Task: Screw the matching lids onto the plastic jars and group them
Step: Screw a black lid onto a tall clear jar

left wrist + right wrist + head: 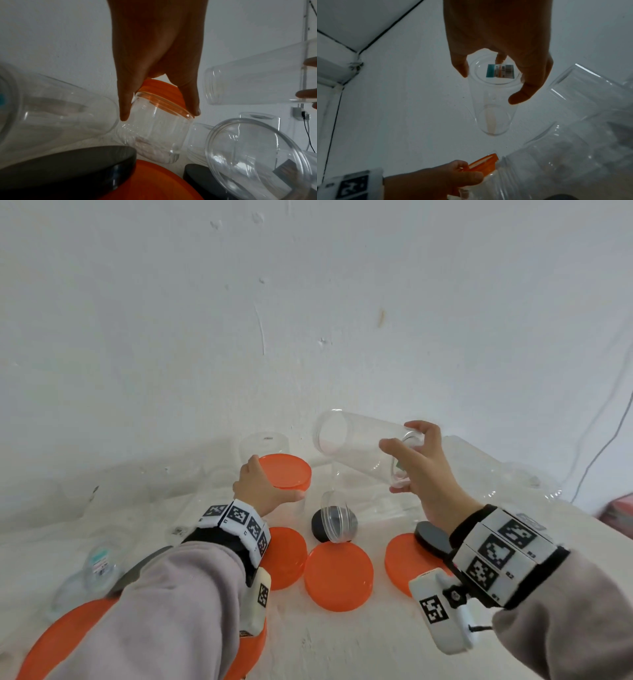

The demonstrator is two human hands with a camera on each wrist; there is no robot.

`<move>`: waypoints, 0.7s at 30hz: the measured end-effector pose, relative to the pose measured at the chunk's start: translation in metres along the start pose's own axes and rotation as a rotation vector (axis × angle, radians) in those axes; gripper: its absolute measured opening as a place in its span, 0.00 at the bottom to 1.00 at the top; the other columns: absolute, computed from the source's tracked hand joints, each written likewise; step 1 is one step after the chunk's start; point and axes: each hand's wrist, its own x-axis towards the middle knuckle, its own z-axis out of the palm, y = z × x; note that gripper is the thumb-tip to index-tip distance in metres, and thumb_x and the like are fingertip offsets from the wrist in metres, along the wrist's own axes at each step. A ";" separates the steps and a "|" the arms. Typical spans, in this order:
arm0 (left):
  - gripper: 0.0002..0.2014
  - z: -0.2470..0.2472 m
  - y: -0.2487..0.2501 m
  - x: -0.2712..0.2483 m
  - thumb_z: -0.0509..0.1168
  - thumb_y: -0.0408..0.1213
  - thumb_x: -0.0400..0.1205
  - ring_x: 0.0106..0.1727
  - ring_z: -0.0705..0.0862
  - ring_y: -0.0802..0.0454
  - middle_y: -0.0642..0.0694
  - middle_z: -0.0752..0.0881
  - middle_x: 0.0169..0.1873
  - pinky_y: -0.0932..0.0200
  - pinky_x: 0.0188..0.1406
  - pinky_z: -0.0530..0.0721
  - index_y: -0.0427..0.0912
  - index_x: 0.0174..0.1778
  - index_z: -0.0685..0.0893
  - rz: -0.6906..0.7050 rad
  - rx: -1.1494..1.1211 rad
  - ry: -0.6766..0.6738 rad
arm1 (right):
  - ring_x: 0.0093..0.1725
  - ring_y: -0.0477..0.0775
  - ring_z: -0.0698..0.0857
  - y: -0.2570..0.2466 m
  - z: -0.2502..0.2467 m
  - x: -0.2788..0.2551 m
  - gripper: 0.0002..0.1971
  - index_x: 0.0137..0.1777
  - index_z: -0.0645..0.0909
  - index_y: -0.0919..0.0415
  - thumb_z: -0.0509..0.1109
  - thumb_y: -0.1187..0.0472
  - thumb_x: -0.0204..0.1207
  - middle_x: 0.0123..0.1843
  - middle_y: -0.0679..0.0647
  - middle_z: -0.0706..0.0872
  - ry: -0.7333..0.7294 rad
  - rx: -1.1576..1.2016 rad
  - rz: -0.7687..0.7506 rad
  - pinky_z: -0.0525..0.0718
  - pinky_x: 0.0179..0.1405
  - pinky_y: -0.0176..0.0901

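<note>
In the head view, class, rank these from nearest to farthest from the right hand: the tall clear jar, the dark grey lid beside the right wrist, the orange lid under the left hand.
1. Tall clear jar: gripped by the right hand, held tilted in the air.
2. Dark grey lid: just below the wrist, propped on an orange lid.
3. Orange lid: across on the left, held by the left hand.

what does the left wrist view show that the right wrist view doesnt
Only the left wrist view shows that the orange lid sits on a short clear jar, plus a black lid below. Only the right wrist view shows the sticker on the base of the tall jar and the ceiling corner. Both show the left hand gripping the orange lid and the right hand holding the tall jar.
</note>
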 end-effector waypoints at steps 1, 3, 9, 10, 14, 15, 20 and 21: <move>0.56 0.002 -0.001 0.001 0.81 0.50 0.67 0.75 0.69 0.38 0.37 0.65 0.77 0.41 0.73 0.71 0.35 0.82 0.53 -0.005 -0.018 -0.015 | 0.51 0.56 0.81 0.001 0.000 -0.001 0.30 0.64 0.67 0.43 0.77 0.48 0.65 0.56 0.53 0.77 0.002 0.028 0.024 0.85 0.36 0.48; 0.56 0.003 -0.002 0.003 0.80 0.51 0.68 0.76 0.68 0.40 0.37 0.63 0.77 0.46 0.73 0.71 0.35 0.83 0.51 -0.012 -0.045 -0.055 | 0.51 0.56 0.81 0.002 0.002 -0.003 0.28 0.66 0.66 0.47 0.78 0.52 0.72 0.55 0.53 0.77 -0.008 0.097 0.085 0.90 0.39 0.55; 0.56 -0.003 -0.013 0.008 0.80 0.50 0.69 0.75 0.70 0.41 0.37 0.68 0.76 0.48 0.73 0.72 0.34 0.82 0.49 -0.053 0.005 -0.190 | 0.39 0.59 0.86 0.002 0.008 -0.010 0.24 0.64 0.68 0.54 0.75 0.51 0.73 0.49 0.59 0.82 -0.030 0.210 0.199 0.90 0.48 0.63; 0.55 -0.006 -0.016 0.008 0.80 0.50 0.69 0.75 0.72 0.40 0.37 0.70 0.76 0.48 0.73 0.71 0.34 0.82 0.52 -0.068 0.057 -0.248 | 0.39 0.59 0.86 0.001 0.009 -0.012 0.24 0.63 0.69 0.55 0.75 0.49 0.73 0.50 0.61 0.83 -0.035 0.208 0.206 0.90 0.49 0.61; 0.47 -0.019 -0.026 -0.003 0.72 0.59 0.74 0.77 0.70 0.44 0.41 0.69 0.78 0.53 0.73 0.69 0.38 0.81 0.59 -0.140 0.435 -0.454 | 0.40 0.61 0.84 -0.001 0.017 -0.019 0.30 0.58 0.70 0.57 0.75 0.42 0.61 0.61 0.74 0.84 -0.088 0.227 0.258 0.87 0.46 0.56; 0.46 -0.020 -0.028 -0.005 0.69 0.60 0.76 0.78 0.69 0.44 0.42 0.68 0.79 0.53 0.72 0.68 0.39 0.82 0.57 -0.138 0.484 -0.482 | 0.39 0.62 0.85 0.000 0.018 -0.020 0.32 0.58 0.70 0.58 0.74 0.42 0.59 0.60 0.75 0.84 -0.111 0.247 0.279 0.88 0.47 0.56; 0.40 -0.020 -0.039 -0.014 0.63 0.59 0.81 0.75 0.72 0.45 0.42 0.70 0.77 0.51 0.73 0.71 0.42 0.82 0.58 -0.090 0.620 -0.541 | 0.35 0.64 0.87 0.006 0.022 -0.029 0.22 0.55 0.72 0.61 0.75 0.49 0.70 0.50 0.73 0.86 -0.224 0.377 0.387 0.89 0.35 0.51; 0.39 -0.020 -0.041 -0.016 0.62 0.60 0.81 0.73 0.74 0.45 0.42 0.72 0.76 0.52 0.72 0.72 0.42 0.82 0.60 -0.083 0.631 -0.545 | 0.35 0.65 0.88 0.006 0.022 -0.031 0.22 0.55 0.73 0.61 0.75 0.50 0.68 0.50 0.73 0.86 -0.248 0.389 0.402 0.89 0.35 0.51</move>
